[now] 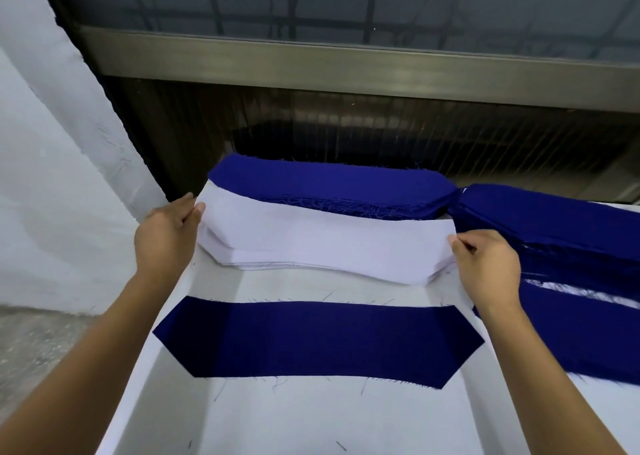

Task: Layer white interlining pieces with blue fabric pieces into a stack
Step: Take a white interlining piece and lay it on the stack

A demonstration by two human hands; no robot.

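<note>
A single blue fabric piece [318, 340] with angled ends lies flat near the front of the white table [311, 420]. Behind it sits a pile of white interlining pieces [325, 243]. My left hand [166, 236] pinches the left end of the top white piece. My right hand [485, 264] pinches its right end. The top piece looks slightly raised off the pile. A thick stack of blue fabric pieces [329, 186] lies just beyond the white pile.
More blue fabric [568, 257] is heaped along the right side of the table, with a strip of white showing between layers. A dark window frame [346, 63] runs behind the table. A white wall [52, 177] stands at the left, above a grey floor.
</note>
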